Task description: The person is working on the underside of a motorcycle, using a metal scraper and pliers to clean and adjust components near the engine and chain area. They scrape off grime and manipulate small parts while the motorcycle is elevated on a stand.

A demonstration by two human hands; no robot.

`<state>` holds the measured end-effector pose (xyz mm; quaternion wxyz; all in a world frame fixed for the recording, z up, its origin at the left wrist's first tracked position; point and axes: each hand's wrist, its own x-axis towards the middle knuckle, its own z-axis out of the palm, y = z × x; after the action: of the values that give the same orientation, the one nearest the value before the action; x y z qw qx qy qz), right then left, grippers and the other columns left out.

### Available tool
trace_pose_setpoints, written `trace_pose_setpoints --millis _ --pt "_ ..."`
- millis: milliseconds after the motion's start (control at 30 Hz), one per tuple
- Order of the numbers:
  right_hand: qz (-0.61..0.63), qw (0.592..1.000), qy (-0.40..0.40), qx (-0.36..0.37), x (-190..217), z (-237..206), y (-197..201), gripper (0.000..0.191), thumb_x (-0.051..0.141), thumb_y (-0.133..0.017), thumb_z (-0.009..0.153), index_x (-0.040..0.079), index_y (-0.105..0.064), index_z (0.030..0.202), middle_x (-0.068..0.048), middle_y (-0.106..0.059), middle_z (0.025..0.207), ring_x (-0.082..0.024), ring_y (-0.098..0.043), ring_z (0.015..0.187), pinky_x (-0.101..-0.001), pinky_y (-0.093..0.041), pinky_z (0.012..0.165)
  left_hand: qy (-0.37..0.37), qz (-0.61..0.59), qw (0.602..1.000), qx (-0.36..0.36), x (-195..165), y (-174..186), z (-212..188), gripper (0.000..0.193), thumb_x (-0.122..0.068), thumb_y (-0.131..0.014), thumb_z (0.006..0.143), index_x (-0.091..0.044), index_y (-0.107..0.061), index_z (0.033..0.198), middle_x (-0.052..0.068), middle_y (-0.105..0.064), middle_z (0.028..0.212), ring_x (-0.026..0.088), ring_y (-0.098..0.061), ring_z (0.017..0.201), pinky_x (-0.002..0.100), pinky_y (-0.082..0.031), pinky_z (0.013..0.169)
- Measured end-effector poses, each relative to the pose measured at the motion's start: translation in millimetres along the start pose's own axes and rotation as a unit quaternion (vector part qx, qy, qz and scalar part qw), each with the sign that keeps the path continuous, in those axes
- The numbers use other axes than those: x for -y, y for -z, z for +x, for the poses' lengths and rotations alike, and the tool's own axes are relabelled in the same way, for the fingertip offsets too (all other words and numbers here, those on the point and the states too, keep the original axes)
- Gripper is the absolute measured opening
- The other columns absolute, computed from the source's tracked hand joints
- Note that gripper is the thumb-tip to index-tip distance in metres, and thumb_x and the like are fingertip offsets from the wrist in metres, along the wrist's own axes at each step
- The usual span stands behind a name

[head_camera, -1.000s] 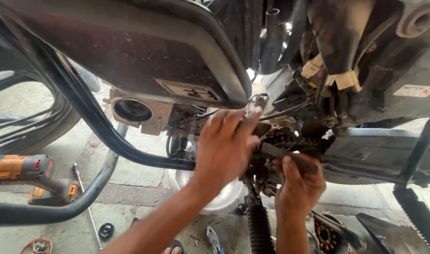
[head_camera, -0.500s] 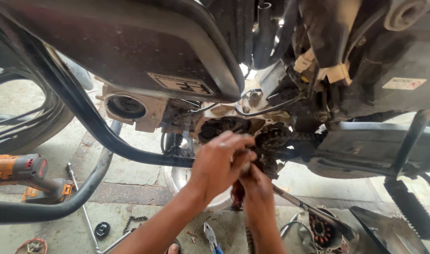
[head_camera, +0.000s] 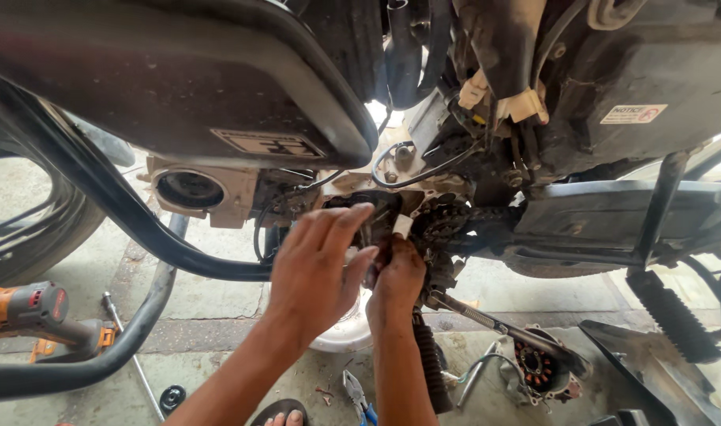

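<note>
Head-camera view was filled by the underside of a motorcycle, with both hands raised to its engine. The left hand [head_camera: 317,264] was held with fingers spread and extended, the fingertips laid against the dark, greasy sprocket housing [head_camera: 376,209] at the engine's side. The right hand [head_camera: 396,284], smeared with black grime, was closed around something at the same opening; what it pinched could not be told. Just above its knuckles a small white rectangular plastic piece [head_camera: 402,226] was seen. An oily black drive chain [head_camera: 455,221] with rough links was seen just to the right of the hands. Beneath the hands a white round basin [head_camera: 340,335] was set on the concrete floor [head_camera: 218,300], and blue-handled pliers [head_camera: 360,398] were lain near it. A round stator cover with copper windings [head_camera: 542,367] was rested further right. At far left an orange and grey power drill [head_camera: 29,312] was lain behind a curved black steel crash bar [head_camera: 139,237].
</note>
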<state>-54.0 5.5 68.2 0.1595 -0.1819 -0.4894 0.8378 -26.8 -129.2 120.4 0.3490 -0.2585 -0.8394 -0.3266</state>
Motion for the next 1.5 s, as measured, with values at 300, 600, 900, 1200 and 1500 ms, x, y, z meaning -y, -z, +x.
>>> trace_pose_setpoints --millis 300,600,900,1200,1500 --pt "-0.036 0.998 -0.054 0.015 12 9 8 0.026 0.018 -0.051 0.098 0.01 -0.053 0.074 0.001 -0.039 0.052 -0.01 -0.03 0.036 -0.0288 -0.019 0.036 0.021 0.184 0.982 -0.034 21 93 -6 0.05 -0.036 -0.069 0.098 -0.008 -0.059 0.138 0.013 -0.069 0.115 0.028 -0.064 0.107 0.047 -0.049 0.093" --pt "-0.073 0.997 -0.007 -0.001 6 20 19 0.03 0.015 -0.055 0.098 0.011 -0.051 0.069 0.003 -0.04 0.052 -0.007 -0.03 0.041 -0.0278 -0.021 0.039 0.319 0.446 0.751 0.367 25 160 -23 0.065 -0.07 -0.044 0.096 -0.017 -0.065 0.127 0.001 -0.075 0.088 0.015 -0.071 0.076 0.034 -0.054 0.07" --pt "-0.036 0.999 0.015 0.009 -14 35 24 0.03 0.014 -0.058 0.097 0.012 -0.05 0.068 0.005 -0.039 0.054 -0.006 -0.031 0.044 -0.0275 -0.023 0.043 0.401 0.387 0.677 0.48 35 138 -58 0.077 -0.081 -0.037 0.09 -0.014 -0.063 0.119 0.002 -0.073 0.076 0.015 -0.075 0.063 0.034 -0.057 0.052" --pt "0.022 0.999 0.031 0.025 -11 34 16 0.033 0.015 -0.054 0.101 0.013 -0.052 0.069 0.006 -0.041 0.056 -0.004 -0.03 0.045 -0.0267 -0.019 0.041 0.346 0.453 0.69 0.447 42 132 -78 0.071 -0.073 -0.034 0.096 -0.013 -0.056 0.126 0.003 -0.072 0.061 0.015 -0.071 0.049 0.034 -0.056 0.047" --pt "0.034 0.997 0.07 0.002 -8 26 1 0.038 0.02 -0.052 0.105 0.014 -0.049 0.067 0.005 -0.043 0.056 -0.005 -0.032 0.044 -0.0248 -0.02 0.039 0.324 0.475 0.702 0.419 42 129 -86 0.062 -0.07 -0.038 0.096 -0.015 -0.059 0.113 0.004 -0.072 0.061 0.018 -0.07 0.05 0.037 -0.052 0.05"
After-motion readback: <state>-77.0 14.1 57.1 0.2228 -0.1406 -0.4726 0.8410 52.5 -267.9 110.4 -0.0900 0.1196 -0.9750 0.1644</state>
